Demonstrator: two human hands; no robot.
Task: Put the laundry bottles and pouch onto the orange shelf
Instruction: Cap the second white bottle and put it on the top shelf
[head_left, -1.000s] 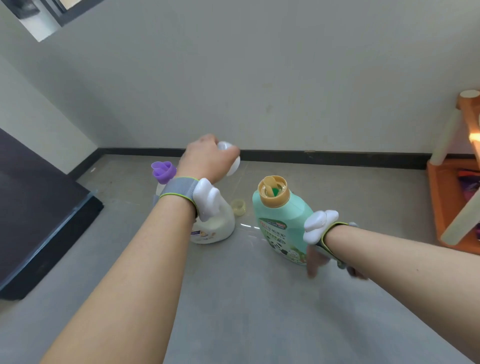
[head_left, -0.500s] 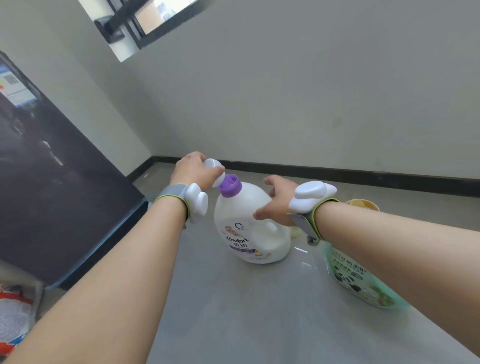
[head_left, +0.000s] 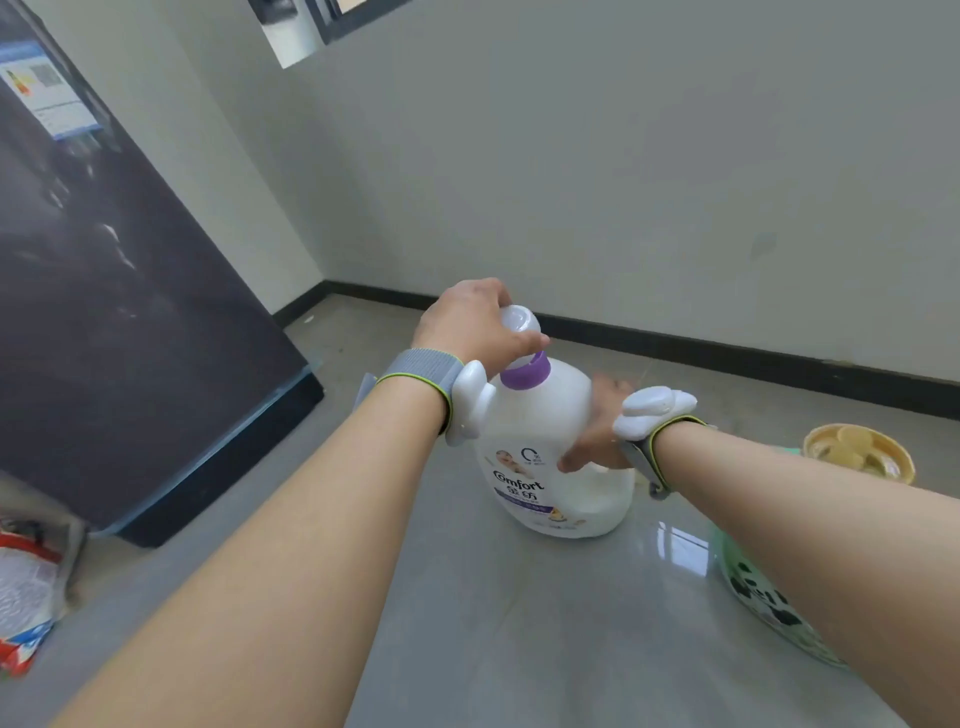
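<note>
the left hand (head_left: 470, 325) is closed around a white cap (head_left: 518, 318), holding it just above the purple neck (head_left: 525, 371) of the white comfort bottle (head_left: 550, 457). the right hand (head_left: 597, 426) is wrapped round the handle side of that bottle, thumb on the front by the label, fingers (head_left: 610, 387) behind. both wrists carry grey bands with white trackers. the white comfort bottle stands upright on the grey floor (head_left: 519, 623), near the back wall's black skirting. to its right, partly hidden under the right forearm, stands a green bottle (head_left: 763, 608) with an open yellow top (head_left: 857, 452). at the far left edge a red and white pouch (head_left: 23, 592) lies on the floor beside a dark cabinet (head_left: 119, 332) that carries a paper label near its top. the orange shelf is out of view.
</note>
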